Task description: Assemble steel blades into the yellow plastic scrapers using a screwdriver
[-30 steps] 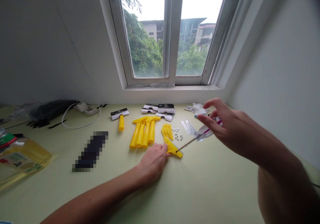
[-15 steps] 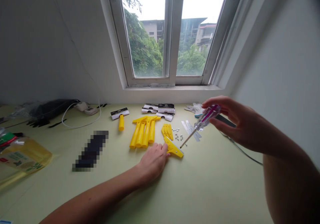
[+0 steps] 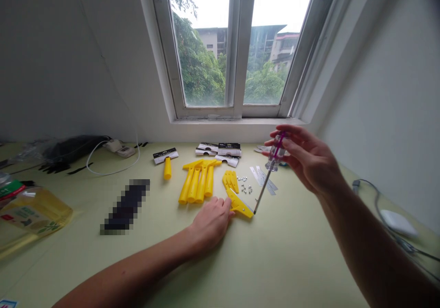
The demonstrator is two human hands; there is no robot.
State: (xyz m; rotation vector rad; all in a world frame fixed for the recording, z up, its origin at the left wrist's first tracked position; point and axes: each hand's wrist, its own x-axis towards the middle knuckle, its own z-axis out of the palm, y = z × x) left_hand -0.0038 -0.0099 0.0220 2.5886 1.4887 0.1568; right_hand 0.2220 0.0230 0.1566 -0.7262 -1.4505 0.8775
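My left hand (image 3: 213, 221) is closed around the handle of a yellow scraper (image 3: 241, 206) lying on the table; its wide head, with a screw in it, sticks out to the right. My right hand (image 3: 307, 161) grips a screwdriver (image 3: 275, 154) by its clear and purple handle. The shaft slants down to the left, and its tip is close beside the right end of the scraper head; I cannot tell if they touch. Beyond the head lie small yellow plates (image 3: 230, 181), several screws and nuts (image 3: 245, 188) and flat metal blades (image 3: 266, 180).
Several yellow scraper handles (image 3: 201, 184) lie side by side left of the plates. Behind them are black-and-white cards (image 3: 229, 149). An oil bottle (image 3: 34, 211) and a blurred dark object (image 3: 125, 207) are at left. Cables and a white device (image 3: 398, 223) lie at right.
My right hand has turned the screwdriver more upright and shifted slightly left, the tip moving from above the scraper head to its right end. My left hand has stayed put.
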